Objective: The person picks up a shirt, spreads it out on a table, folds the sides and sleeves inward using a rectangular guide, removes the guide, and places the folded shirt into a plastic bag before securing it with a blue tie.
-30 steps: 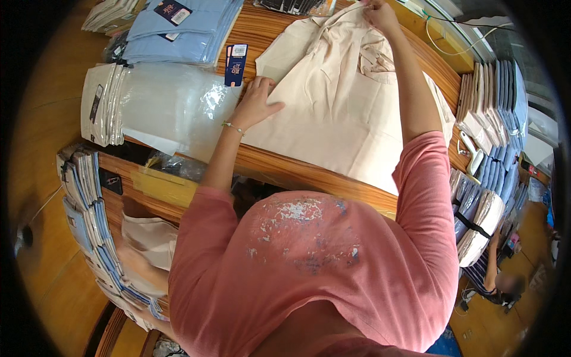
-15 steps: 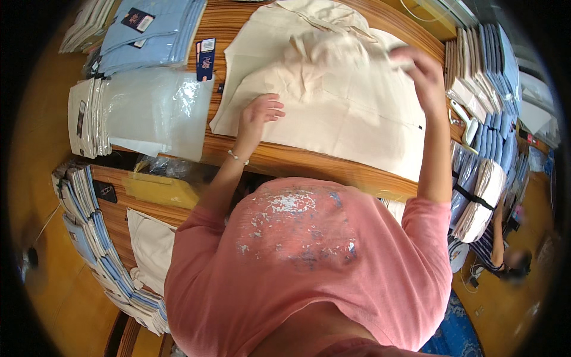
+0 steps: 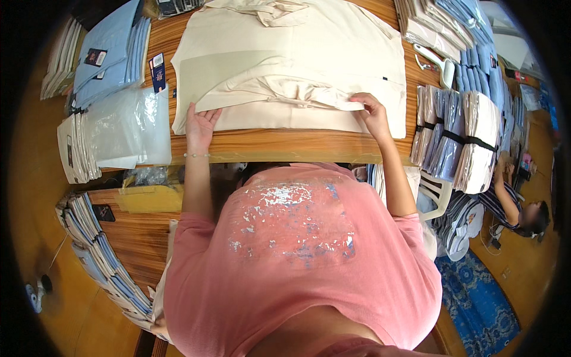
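Note:
A cream cloth garment [image 3: 297, 35] lies spread over the wooden table, and a greyish flat sheet [image 3: 208, 68] shows at its left part. Its loose upper layer [image 3: 285, 86] is gathered in soft folds along the near side. At that layer's left corner is my left hand [image 3: 203, 124], palm up, fingers stretched out and fingertips touching the cloth edge. My right hand [image 3: 373, 113] pinches the layer's right end between thumb and fingers. A dark blue hang tag [image 3: 157, 71] lies left of the garment.
Clear plastic bags [image 3: 131, 125] and light-blue packed shirts [image 3: 107, 53] lie left. Rolled packed garments [image 3: 452, 137] and a white-handled tool [image 3: 440, 62] are right. Folded garments [image 3: 107, 256] line the lower left; a person [image 3: 517, 208] is far right.
The garment's loose layer has come down toward the near edge. My right hand has come down from the far side and now pinches it; my left hand has turned palm up.

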The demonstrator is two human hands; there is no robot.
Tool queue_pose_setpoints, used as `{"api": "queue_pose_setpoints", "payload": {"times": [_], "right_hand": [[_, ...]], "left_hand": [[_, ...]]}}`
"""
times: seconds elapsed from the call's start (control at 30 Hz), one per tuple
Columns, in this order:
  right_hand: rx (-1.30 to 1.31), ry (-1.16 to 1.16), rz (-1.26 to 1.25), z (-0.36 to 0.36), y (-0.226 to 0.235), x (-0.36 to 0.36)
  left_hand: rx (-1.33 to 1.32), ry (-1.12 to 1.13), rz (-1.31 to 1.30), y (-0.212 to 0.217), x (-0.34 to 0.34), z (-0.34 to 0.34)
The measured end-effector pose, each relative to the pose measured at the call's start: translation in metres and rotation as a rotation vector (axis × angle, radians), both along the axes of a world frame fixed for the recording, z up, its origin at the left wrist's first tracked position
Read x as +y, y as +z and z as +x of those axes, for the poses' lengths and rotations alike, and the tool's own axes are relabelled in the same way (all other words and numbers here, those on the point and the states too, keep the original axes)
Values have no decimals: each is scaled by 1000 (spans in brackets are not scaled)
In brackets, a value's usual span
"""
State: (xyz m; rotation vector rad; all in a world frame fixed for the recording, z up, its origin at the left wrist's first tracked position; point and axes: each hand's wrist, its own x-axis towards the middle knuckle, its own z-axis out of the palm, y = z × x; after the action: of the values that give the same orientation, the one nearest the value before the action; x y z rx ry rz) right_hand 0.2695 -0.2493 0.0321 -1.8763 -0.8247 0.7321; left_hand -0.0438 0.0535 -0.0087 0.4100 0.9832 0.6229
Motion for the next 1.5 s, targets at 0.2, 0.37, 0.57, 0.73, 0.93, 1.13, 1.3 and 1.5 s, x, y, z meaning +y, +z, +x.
{"api": "queue_pose_setpoints", "payload": {"times": [0.2,0.37,0.57,0.73,0.93,1.13,1.3,1.5], "right_hand": [[-125,90,-38,-9,1,-14],[-568,219,-229,-18,4,-16],[-386,25,-24,15,19,-13],[-500,11,-15,142,14,42],[-941,-142,-449,210,-11,117],[-1017,-119,-615,231,-29,116],[-933,-190,-660,214,-2,115],[-1017,-192,-246,214,39,90]], "left_hand": [[10,21,31,8,-7,-9],[-83,226,0,16,-15,-27],[658,243,1015,69,-39,22],[642,-648,1615,69,35,169],[474,-683,1438,36,136,285],[1094,-333,1603,0,160,236],[1403,-445,1401,7,157,225],[939,-451,1269,6,211,190]]}}
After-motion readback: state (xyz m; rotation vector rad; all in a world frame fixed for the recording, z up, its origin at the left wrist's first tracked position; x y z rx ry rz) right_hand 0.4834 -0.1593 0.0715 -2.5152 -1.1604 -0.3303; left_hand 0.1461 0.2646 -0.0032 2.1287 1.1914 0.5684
